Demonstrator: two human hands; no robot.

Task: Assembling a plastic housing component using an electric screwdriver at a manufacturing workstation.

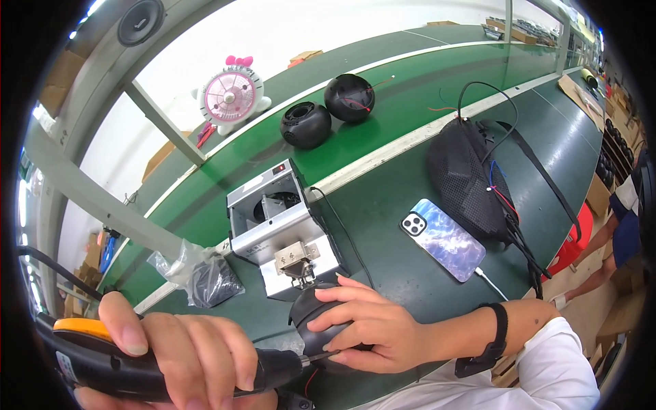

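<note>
My left hand is wrapped round a black electric screwdriver with an orange lever. The screwdriver's bit points right and meets a round black housing near my right fingertips. My right hand lies over that housing, its fingers curled on the shell and holding it; the covered side is hidden. Just beyond the housing stands a grey metal screw feeder with a red switch. A clear plastic bag of small dark parts lies left of the feeder.
Two round black housings sit on the green belt. On the dark green table are a phone with a white cable and a black mesh bundle with wires. A pink-and-white fan stands behind. Another person is at right.
</note>
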